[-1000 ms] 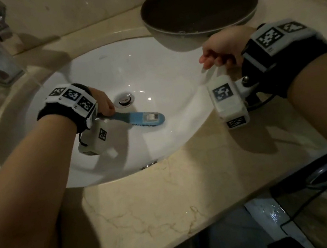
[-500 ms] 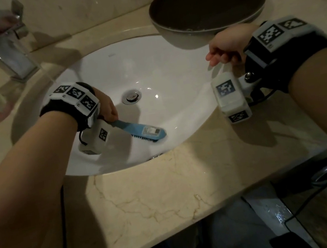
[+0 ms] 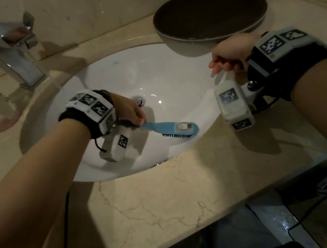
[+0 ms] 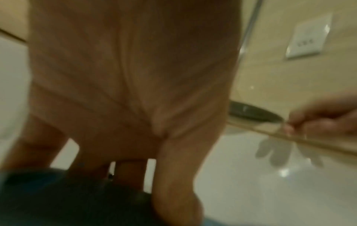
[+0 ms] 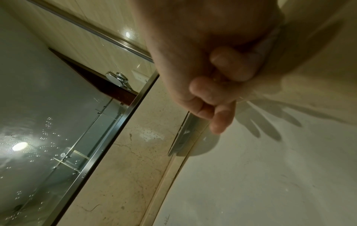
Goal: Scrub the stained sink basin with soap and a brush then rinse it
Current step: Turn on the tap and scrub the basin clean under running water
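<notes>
Since half a second back my left hand has swung the blue brush so its head sits further toward the near right wall of the white sink basin, bristles down on the porcelain. That hand is curled round the handle end, while my right hand idles loosely curled at the basin's right rim, holding nothing. I judge the brush light, stiff and probably wet-slick, so I'd grip well up the handle
</notes>
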`<state>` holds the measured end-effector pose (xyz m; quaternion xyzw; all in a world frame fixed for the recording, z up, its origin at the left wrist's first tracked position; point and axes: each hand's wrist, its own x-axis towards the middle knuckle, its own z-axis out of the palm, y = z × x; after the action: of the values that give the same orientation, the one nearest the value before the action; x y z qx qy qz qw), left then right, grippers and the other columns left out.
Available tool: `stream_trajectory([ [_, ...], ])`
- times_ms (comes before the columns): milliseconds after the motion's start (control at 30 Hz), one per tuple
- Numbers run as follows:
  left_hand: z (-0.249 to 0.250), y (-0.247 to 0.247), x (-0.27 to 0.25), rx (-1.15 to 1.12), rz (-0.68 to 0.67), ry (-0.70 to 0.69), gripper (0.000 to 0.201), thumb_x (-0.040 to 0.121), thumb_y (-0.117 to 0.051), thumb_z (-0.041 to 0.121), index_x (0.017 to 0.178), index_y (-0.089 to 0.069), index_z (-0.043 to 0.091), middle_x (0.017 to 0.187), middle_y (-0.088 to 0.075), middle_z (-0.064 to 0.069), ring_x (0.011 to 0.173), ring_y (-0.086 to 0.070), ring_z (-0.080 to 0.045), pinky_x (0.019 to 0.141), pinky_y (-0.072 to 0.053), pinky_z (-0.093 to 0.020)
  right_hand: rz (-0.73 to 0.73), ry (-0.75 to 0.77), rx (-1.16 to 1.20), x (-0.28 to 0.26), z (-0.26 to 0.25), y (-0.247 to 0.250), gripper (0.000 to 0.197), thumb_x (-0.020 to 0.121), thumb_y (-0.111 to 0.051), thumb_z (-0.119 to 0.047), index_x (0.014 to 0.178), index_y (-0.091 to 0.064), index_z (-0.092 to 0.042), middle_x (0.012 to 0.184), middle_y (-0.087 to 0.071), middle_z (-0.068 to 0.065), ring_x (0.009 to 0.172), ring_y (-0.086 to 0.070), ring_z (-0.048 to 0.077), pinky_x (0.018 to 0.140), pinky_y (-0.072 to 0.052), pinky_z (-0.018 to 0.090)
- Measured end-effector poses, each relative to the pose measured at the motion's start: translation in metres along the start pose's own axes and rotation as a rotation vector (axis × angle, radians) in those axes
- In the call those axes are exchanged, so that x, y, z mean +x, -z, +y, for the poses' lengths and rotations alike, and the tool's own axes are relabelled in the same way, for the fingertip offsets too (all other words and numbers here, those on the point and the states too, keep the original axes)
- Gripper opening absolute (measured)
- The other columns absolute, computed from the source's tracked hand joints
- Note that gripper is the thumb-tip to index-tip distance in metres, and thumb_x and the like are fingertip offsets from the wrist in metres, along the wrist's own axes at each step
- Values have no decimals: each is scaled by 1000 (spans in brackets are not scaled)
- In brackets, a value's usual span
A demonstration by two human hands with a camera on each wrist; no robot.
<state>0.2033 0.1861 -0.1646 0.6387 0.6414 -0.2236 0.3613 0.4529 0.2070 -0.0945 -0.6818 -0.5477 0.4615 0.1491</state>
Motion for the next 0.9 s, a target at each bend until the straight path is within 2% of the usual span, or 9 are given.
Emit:
stream_trajectory([
  [100, 2, -11, 14, 174, 24, 68, 19, 98, -41, 14, 94, -60, 11, 67, -57, 1, 41, -52, 2, 45, -40, -8, -14, 13, -20, -1, 0, 0, 32, 96, -34, -10, 68, -49, -9, 64, -55, 0, 15, -32, 2, 25, -18, 4],
  [200, -18, -14, 21, 262, 138, 190, 17, 96, -46, 22, 96, -62, 16, 80, -59, 0, 65, -52, -12, 67, -43, -17, -13, 11, -13, 1, 0, -1, 32, 96, -34, -10, 68, -50, -9, 55, -58, 1, 15, -31, 2, 25, -17, 3],
  [333, -93, 9, 89, 448, 257, 389, 30, 83, -56, 35, 102, -67, 14, 92, -67, -4, 82, -61, -21, 88, -52, -36, -17, 3, -21, 0, 0, 0, 31, 97, -35, -12, 69, -50, -10, 64, -55, -1, 16, -32, 1, 26, -19, 4],
  [433, -91, 24, 95, 369, 315, 440, 34, 76, -66, 26, 103, -67, 5, 83, -65, -7, 88, -65, -29, 83, -55, -44, -15, -8, -32, -1, 0, 1, 31, 97, -35, -13, 70, -50, -11, 63, -54, -3, 18, -31, 1, 25, -20, 7],
  [567, 0, 15, 19, -24, 371, 224, 20, 93, -51, 19, 82, -61, 6, 56, -56, 1, 50, -55, -13, 44, -46, -15, -16, -11, -24, -1, -1, 0, 31, 97, -36, -12, 70, -51, -10, 62, -55, -2, 16, -31, 1, 25, -19, 5],
  [667, 44, 10, 2, -277, 182, 97, 26, 100, -42, 20, 112, -58, 3, 74, -55, -4, 55, -55, -12, 35, -41, -9, -7, -9, -17, -1, 0, 0, 31, 96, -37, -12, 69, -52, -9, 46, -58, -2, 16, -31, 1, 24, -19, 5],
  [733, 56, 1, 5, -232, 64, 67, 35, 99, -43, 19, 126, -52, -3, 82, -58, -7, 64, -60, -16, 34, -40, -7, -6, -8, -16, 0, 0, 0, 31, 96, -36, -12, 69, -51, -9, 53, -58, -1, 15, -31, 1, 25, -19, 3],
  [833, 45, -20, 25, 93, 238, 137, 23, 91, -53, 27, 103, -64, 11, 103, -63, -11, 102, -63, -29, 59, -45, -11, -14, 7, 10, 2, 1, 0, 31, 95, -34, -10, 69, -50, -8, 66, -55, 1, 15, -31, 1, 24, -18, 4],
  [900, 25, -21, 29, 225, 362, 210, 14, 82, -57, 30, 92, -62, 22, 107, -63, -10, 103, -62, -30, 84, -50, -28, -15, 9, 30, 1, 1, 0, 31, 95, -34, -9, 68, -49, -8, 66, -55, 1, 15, -31, 1, 23, -18, 5],
])
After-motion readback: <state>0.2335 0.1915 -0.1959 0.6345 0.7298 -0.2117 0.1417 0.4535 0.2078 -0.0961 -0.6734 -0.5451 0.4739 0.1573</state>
